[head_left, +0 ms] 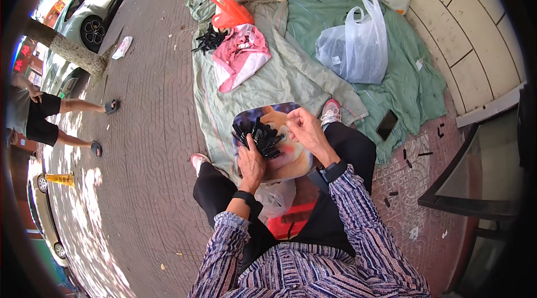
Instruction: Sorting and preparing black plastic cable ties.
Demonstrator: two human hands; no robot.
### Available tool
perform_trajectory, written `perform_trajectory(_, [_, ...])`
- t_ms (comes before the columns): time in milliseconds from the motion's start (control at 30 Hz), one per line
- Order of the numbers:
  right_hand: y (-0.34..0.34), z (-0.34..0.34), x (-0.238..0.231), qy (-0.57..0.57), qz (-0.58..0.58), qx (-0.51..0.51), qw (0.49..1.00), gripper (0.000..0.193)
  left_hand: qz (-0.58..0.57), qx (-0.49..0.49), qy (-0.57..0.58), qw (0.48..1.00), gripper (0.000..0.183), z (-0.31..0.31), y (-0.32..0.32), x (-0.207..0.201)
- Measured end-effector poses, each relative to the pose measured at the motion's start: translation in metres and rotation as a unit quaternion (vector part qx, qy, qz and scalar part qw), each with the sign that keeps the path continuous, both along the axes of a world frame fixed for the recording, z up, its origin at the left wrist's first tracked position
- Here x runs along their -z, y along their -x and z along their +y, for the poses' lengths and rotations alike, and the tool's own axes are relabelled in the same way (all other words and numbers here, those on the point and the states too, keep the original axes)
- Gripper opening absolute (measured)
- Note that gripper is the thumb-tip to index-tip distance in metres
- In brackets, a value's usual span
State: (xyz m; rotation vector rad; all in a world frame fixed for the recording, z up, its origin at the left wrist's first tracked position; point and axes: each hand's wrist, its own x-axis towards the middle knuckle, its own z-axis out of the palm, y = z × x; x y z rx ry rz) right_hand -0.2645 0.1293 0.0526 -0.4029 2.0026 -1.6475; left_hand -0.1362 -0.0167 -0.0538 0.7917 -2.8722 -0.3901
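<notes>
Handling note: the small slim black pieces (271, 142) lie heaped and crossing, so you would do well to part them singly with light fingertips, keeping the heap inboard and its bearer level; a hurried pull would likely drag neighbours over the edge.

Left hand (253, 166): yours, palm down, index finger stretched onto the heap, the others less clear; whether it grips a piece, you cannot tell from here.

Right hand (311, 134): yours, thumb and fingertips drawn close in a pinching shape, raised beside the heap; anything between the tips is too small to make out.

Beneath both hands: one rounded-corner tray with a dog picture (295, 165), set between your knees, the heap on the half nearer your left hand.

Just below the tray: one crumpled translucent plastic bag (276, 199); one red plastic stool (288, 222) near it.

Right of your right hand: one dark flat phone (387, 125), on a green woven ground sheet (417, 99); farther out, loose black bits (393, 193) on the paving.

Well ahead of both hands: one pink-and-white bag (241, 58); a second black heap (210, 39) beside it; one whitish translucent carrier bag (366, 49), off to the right.
</notes>
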Motion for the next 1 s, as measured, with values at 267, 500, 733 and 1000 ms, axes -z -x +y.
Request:
perform_trajectory(267, [0.007, -0.022, 0.043, -0.020, 0.161, 0.018, 0.987, 0.018, 0.018, 0.065, 0.052, 0.996, 0.090, 0.008, 0.005, -0.011])
perform_trajectory(500, [-0.007, -0.041, 0.055, -0.159, 0.288, 0.046, 0.943, 0.049, -0.024, 0.081, 0.066, 0.994, 0.069, 0.021, -0.004, -0.018])
perform_trajectory(733, [-0.030, -0.080, 0.056, -0.201, 0.333, 0.001, 0.921, 0.064, 0.025, 0.139, 0.189, 0.972, 0.058, 0.009, -0.025, 0.014])
perform_trajectory(1000, [-0.019, -0.111, 0.052, -0.165, 0.444, -0.146, 0.869, 0.055, 0.051, 0.142, 0.259, 0.954, 0.046, 0.008, -0.022, 0.010])
